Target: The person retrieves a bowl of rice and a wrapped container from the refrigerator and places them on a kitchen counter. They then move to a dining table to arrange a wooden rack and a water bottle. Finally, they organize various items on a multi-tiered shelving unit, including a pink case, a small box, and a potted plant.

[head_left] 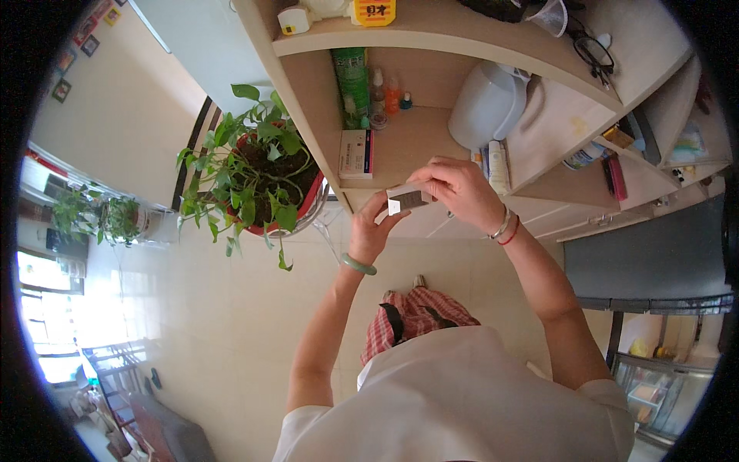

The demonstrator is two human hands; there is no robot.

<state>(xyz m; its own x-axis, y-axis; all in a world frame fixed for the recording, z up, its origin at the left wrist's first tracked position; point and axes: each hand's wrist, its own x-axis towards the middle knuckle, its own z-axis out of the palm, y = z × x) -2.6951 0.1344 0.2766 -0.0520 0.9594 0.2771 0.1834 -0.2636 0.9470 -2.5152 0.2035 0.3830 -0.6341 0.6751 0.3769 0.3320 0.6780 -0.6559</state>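
Note:
A small box (411, 199) with a white end and a dark grey side is held between my two hands, in front of the open shelf. My left hand (372, 223) grips its left end, thumb and fingers closed on it. Over its right end, my right hand (459, 190) is closed with bent fingers on the top edge. Just behind my left hand, a white box (356, 154) with dark print stands on the shelf board (412, 138). Whether the held box is open cannot be made out.
A potted plant (265, 173) with trailing leaves stands left of the shelf. On the shelf are a green package (351, 85), small bottles (393, 94), a large pale jug (488, 104) and white tubes (496, 165). Glasses (594, 54) lie higher up; a dark surface (647, 250) extends at right.

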